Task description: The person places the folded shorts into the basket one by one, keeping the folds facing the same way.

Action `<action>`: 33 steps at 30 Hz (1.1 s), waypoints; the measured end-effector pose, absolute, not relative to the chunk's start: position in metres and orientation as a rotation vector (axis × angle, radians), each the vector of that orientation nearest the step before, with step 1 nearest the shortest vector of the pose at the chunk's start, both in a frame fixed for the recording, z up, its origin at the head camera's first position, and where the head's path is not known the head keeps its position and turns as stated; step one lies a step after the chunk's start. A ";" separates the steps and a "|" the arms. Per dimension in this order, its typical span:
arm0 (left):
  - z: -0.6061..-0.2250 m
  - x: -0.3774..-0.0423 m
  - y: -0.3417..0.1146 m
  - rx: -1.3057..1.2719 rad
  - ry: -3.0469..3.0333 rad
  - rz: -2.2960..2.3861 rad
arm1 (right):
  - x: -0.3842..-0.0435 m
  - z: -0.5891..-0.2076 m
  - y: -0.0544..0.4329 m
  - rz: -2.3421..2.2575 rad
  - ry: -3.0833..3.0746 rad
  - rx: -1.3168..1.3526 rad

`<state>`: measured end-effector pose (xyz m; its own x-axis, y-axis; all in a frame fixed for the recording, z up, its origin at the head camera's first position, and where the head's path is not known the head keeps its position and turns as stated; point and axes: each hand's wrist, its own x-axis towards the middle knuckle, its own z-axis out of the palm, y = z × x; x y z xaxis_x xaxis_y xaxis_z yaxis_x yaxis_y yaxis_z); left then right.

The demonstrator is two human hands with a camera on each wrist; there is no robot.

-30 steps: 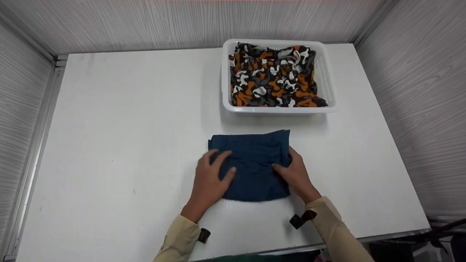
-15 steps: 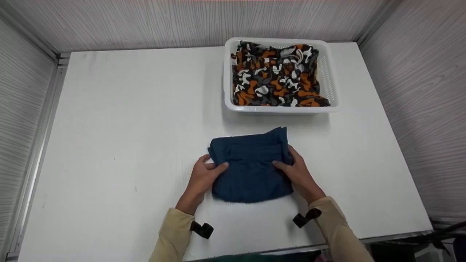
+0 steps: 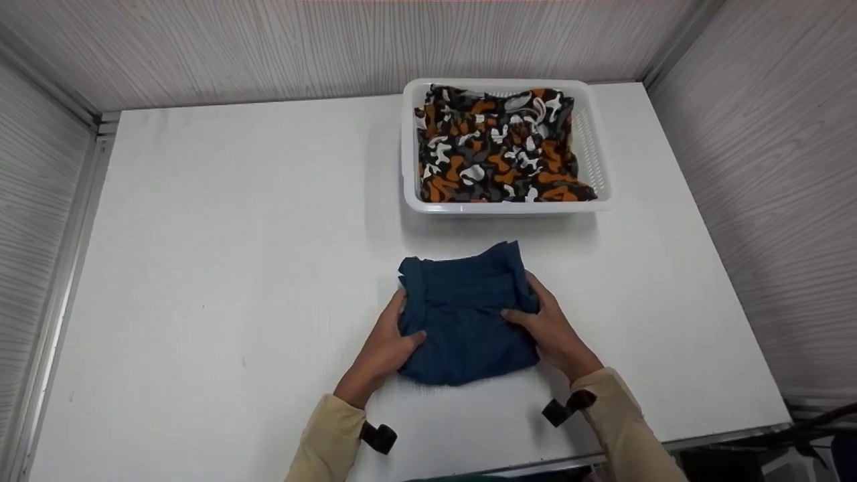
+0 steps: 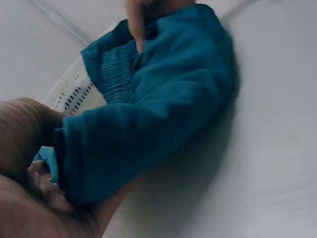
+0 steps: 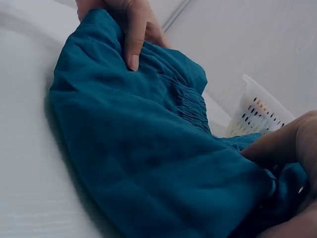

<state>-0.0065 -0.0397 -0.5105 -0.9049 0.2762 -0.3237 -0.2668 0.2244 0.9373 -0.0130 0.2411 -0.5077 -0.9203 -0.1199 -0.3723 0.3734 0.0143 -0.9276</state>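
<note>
Between my hands at the front of the table is a folded blue elastic-waist garment (image 3: 469,328). In the left wrist view its gathered waistband (image 4: 116,72) shows on the far side. My left hand (image 3: 383,345) grips the left edge, thumb on top and fingers tucked beneath, where a narrow strip of cloth is turned up. On the right edge my right hand (image 3: 550,329) holds the cloth the same way, its thumb lying over the top. From the right wrist view, the left thumb (image 5: 134,47) presses into the fabric, and the underside of the garment is hidden.
Behind the garment stands a white perforated plastic basket (image 3: 606,167), with a folded orange, black and white camouflage-print garment (image 3: 502,154) inside. Grey wood-grain panels (image 3: 268,50) close off the back and sides of the white table (image 3: 221,254). Its front edge runs below my forearms.
My left hand has gone from spread fingers over the cloth to gripping its left edge. That edge has moved inward, to the right. My right hand keeps its hold on the right side.
</note>
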 end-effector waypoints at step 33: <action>-0.431 -0.207 0.015 0.076 2.231 1.772 | -0.216 -0.414 0.280 -1.899 2.256 0.137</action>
